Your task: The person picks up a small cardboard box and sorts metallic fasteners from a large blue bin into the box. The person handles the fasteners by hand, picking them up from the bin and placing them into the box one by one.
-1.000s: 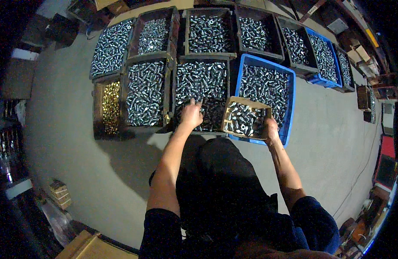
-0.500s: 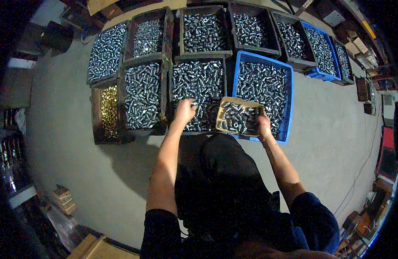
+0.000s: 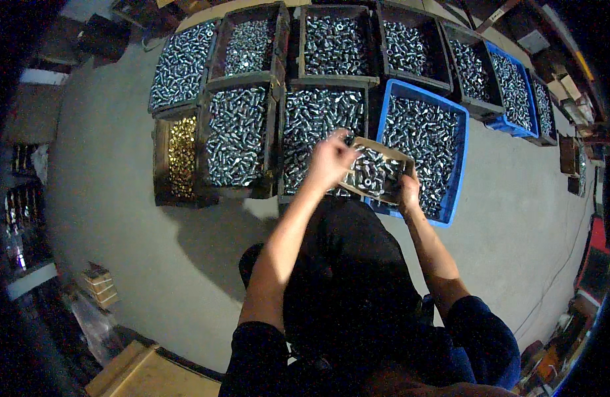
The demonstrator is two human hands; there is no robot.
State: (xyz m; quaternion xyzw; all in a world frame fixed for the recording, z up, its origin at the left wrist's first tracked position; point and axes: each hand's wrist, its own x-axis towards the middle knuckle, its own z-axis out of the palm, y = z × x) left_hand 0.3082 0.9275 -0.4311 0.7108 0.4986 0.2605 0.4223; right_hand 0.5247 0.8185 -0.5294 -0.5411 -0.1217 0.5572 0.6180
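My right hand (image 3: pixel 409 188) grips the right end of a small open cardboard box (image 3: pixel 411 167), which is tilted and partly filled with shiny metal fittings (image 3: pixel 371 182). At the box's left end is my left hand (image 3: pixel 331 162), its fingers smeared by motion. Something small and silvery shows by its fingertips, but I cannot make out whether it is held. Under that hand stands a dark crate (image 3: pixel 372 112) full of similar silver fittings. Below and behind the cardboard box lies a blue tub (image 3: pixel 461 152), also loaded with metal fittings.
More dark crates of silver fittings stand in rows around, one crate (image 3: pixel 273 142) just left. A narrow crate (image 3: pixel 161 155) holds brass-coloured pieces. A smaller blue tub (image 3: pixel 531 106) sits at far right. Bundled cartons (image 3: pixel 100 286) rest on the floor at left.
My left hand has moved right, from over the crate with a metal fitting at its fingers, to the cardboard box. The box has tilted. The whole view has shifted slightly.
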